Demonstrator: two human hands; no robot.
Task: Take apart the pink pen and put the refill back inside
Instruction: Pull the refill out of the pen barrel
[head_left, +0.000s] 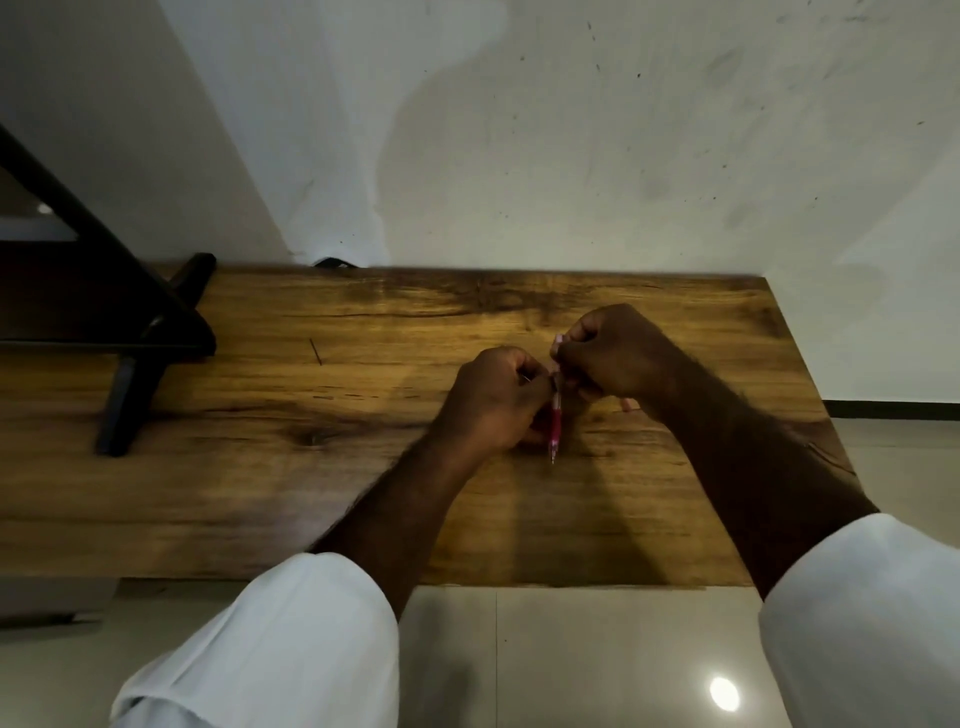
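Note:
The pink pen (556, 421) is held above the wooden table (260, 467), roughly upright in the view, its tip pointing toward me. My left hand (493, 402) grips its lower pink barrel. My right hand (618, 353) is closed on the pen's upper end, where a pale pink cap end shows above the fingers. Both hands touch at the pen's middle. A small pinkish piece (629, 404) lies on the table just under my right wrist; what it is cannot be told. The refill is hidden.
A dark wooden stand (140, 332) rests on the table's left part. A thin dark mark (316, 351) lies on the wood left of my hands. A white wall rises behind the table. Tiled floor shows at the front and right edges.

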